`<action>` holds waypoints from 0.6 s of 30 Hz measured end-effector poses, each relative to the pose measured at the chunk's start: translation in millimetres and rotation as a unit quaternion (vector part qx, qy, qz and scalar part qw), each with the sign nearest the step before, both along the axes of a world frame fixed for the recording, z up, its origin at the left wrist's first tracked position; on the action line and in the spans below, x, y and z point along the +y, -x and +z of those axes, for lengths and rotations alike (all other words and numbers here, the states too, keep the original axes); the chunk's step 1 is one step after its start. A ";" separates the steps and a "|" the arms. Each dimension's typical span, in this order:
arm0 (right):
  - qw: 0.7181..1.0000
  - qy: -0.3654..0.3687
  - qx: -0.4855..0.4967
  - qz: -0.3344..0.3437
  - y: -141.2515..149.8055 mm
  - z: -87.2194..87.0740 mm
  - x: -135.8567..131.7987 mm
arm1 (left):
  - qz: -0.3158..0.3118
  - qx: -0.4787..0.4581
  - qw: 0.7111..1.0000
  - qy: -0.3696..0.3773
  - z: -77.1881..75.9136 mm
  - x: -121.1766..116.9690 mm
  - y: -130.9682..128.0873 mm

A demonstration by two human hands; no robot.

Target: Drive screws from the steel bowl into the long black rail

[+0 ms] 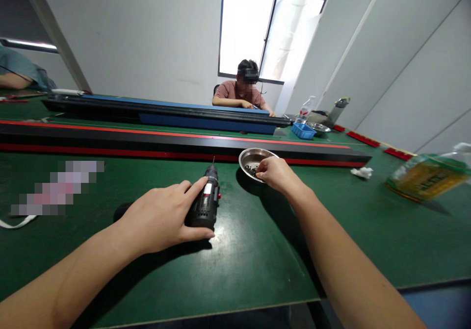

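Note:
A black cordless drill [206,206] lies on its side on the green table, its thin bit pointing away from me. My left hand [162,216] is wrapped over its body, thumb at the rear and fingers along the near side. To the right of the drill stands a shallow metal bowl [244,156] holding small dark pieces, probably screws [251,170]. My right hand [274,173] reaches into the bowl with its fingertips pinched together among those pieces. Whatever is between the fingertips is too small to make out.
A long black bar with red edges [176,144] runs across the table behind the bowl. Beyond it lie blue and black bars [206,122]; a person [235,91] sits there. At the right are a large plastic bottle [429,177], crumpled tissue [362,172] and a blue basket [303,131].

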State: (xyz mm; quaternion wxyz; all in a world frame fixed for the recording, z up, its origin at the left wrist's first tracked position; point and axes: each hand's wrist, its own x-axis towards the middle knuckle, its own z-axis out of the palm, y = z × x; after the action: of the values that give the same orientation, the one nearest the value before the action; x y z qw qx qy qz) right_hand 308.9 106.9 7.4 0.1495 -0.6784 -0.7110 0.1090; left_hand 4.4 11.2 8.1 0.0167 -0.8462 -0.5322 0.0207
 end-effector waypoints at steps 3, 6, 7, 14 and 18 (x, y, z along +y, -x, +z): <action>1.000 -0.011 -0.010 0.008 0.1 0.9 -1.0 | 0.000 0.002 1.000 0.000 0.1 0.1 0.4; 0.999 -0.032 -0.013 0.010 -0.9 0.8 0.0 | -0.001 0.002 1.000 0.000 -0.2 -0.2 0.8; 0.999 -0.041 -0.012 0.009 -1.3 0.7 0.6 | -0.001 0.001 1.000 0.000 -0.3 -0.2 0.8; 0.995 -0.099 0.006 -0.011 -1.7 3.1 1.1 | 0.001 0.001 1.000 0.004 -1.1 0.9 0.1; 0.993 -0.115 0.024 -0.009 -0.8 5.2 -0.3 | 0.004 -0.006 1.000 0.009 -1.0 0.7 0.4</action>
State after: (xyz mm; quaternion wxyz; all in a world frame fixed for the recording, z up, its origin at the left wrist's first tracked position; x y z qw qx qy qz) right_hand 309.7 106.6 12.6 0.2442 -0.6606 -0.7087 0.0414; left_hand 4.0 11.8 7.1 0.0061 -0.8446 -0.5350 0.0208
